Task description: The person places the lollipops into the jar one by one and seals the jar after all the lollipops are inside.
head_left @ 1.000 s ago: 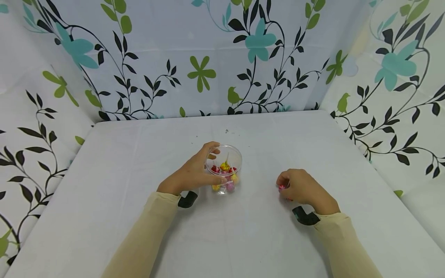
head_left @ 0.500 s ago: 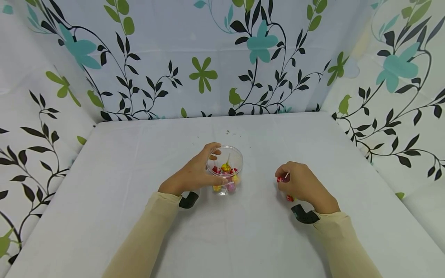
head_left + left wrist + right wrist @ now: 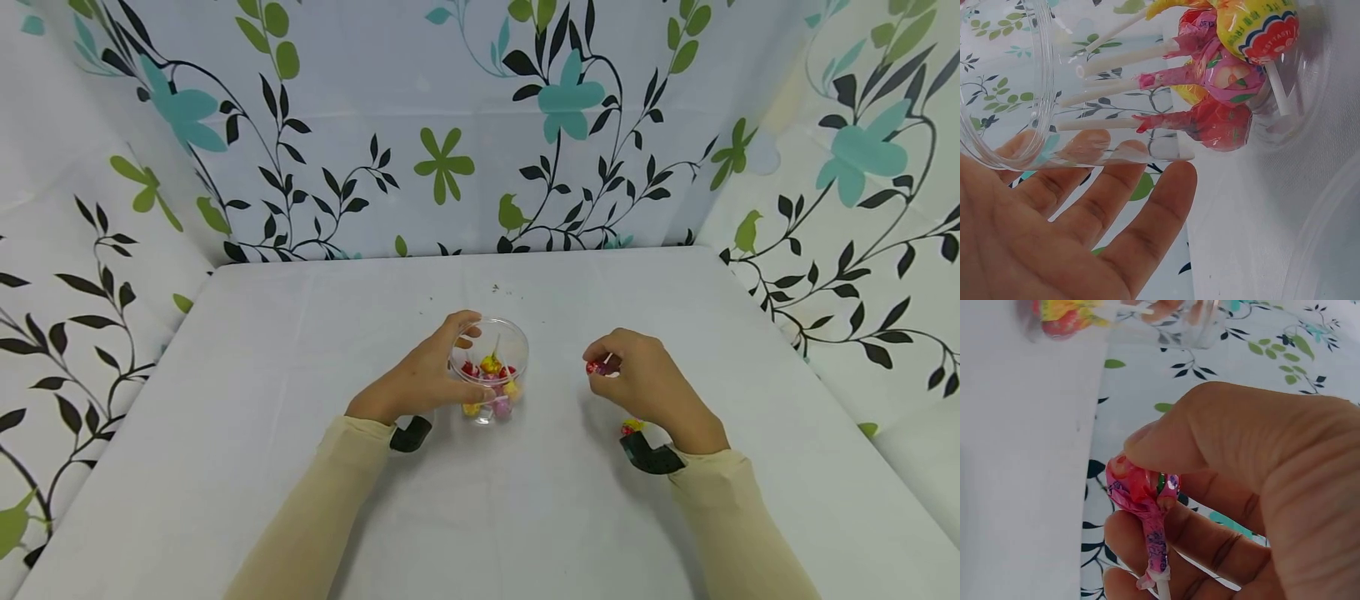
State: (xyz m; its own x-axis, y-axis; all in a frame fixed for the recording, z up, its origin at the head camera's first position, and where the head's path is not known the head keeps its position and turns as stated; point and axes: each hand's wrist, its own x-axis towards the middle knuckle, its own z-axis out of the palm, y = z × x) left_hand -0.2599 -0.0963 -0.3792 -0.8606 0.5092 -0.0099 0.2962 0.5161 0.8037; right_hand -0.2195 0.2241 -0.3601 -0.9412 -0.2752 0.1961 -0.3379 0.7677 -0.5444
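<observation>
A clear plastic jar (image 3: 489,350) without a lid holds several wrapped lollipops, their sticks mostly up. My left hand (image 3: 426,371) grips its side, thumb in front and fingers behind. Through the wall in the left wrist view show a yellow lollipop (image 3: 1257,28), a pink lollipop (image 3: 1232,75) and a red lollipop (image 3: 1222,122). To the right of the jar, my right hand (image 3: 648,383) is raised over the table and pinches a pink-and-red wrapped lollipop (image 3: 1138,484) by its head, stick pointing down in the right wrist view.
A yellow-and-red lollipop (image 3: 632,426) lies on the white-covered table (image 3: 510,525) below my right wrist. Small dark specks (image 3: 495,288) dot the cloth near the far edge. Patterned leaf-and-flower curtains (image 3: 360,92) stand behind and at both sides.
My right hand has lifted the pink-and-red lollipop off the table and moved it up and slightly left, uncovering the yellow-and-red one. The left hand keeps its hold on the jar.
</observation>
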